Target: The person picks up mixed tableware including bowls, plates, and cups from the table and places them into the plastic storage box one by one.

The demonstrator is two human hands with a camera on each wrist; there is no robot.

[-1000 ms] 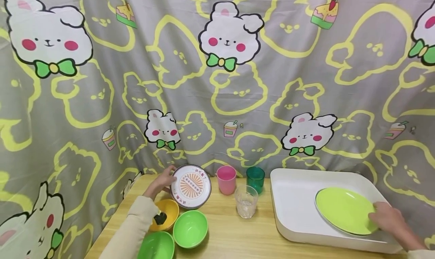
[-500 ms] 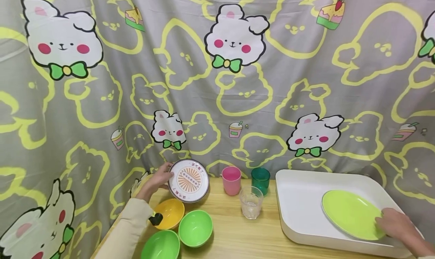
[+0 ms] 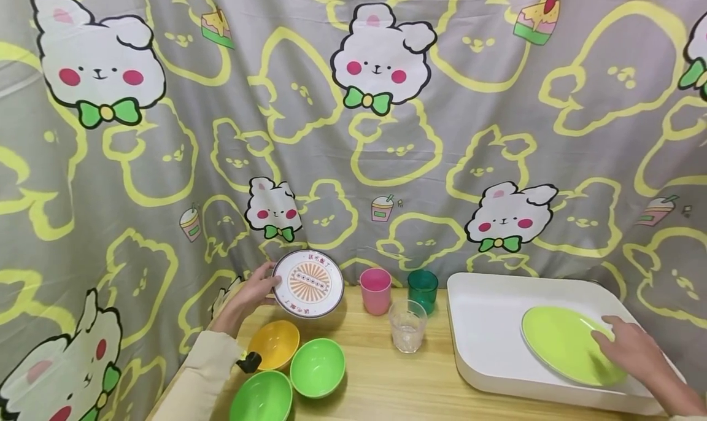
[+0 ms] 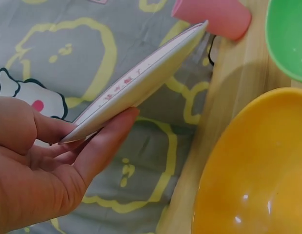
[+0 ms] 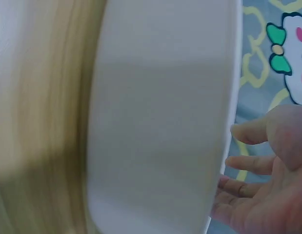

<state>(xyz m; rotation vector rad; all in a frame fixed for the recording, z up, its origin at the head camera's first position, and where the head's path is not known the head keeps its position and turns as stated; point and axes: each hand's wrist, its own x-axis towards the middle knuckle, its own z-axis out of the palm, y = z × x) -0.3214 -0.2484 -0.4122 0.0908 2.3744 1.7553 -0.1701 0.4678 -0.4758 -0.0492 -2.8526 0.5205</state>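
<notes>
My left hand (image 3: 250,297) pinches the left edge of a white plate (image 3: 308,284) printed with orange rays and red characters. In the left wrist view this plate (image 4: 141,85) is tilted, thumb on one face and fingers on the other, above the level of the orange bowl (image 4: 258,170). A lime-green plate (image 3: 569,347) lies in the white tray (image 3: 483,329). My right hand (image 3: 629,347) is over its right edge with fingers spread. From the right wrist, the fingers of that hand (image 5: 263,190) appear loose beside the tray's rim, and the tray wall hides the green plate.
Two green bowls (image 3: 317,368) stand near the orange bowl at the table's left. A pink cup (image 3: 375,293), a teal cup (image 3: 422,292) and a clear cup (image 3: 407,329) are grouped left of the tray. A patterned curtain (image 3: 353,132) hangs behind the table.
My left hand has raised the patterned plate and tipped it back a little. My right hand has let go of the green plate's edge, its fingers spreading. The view has shifted slightly.
</notes>
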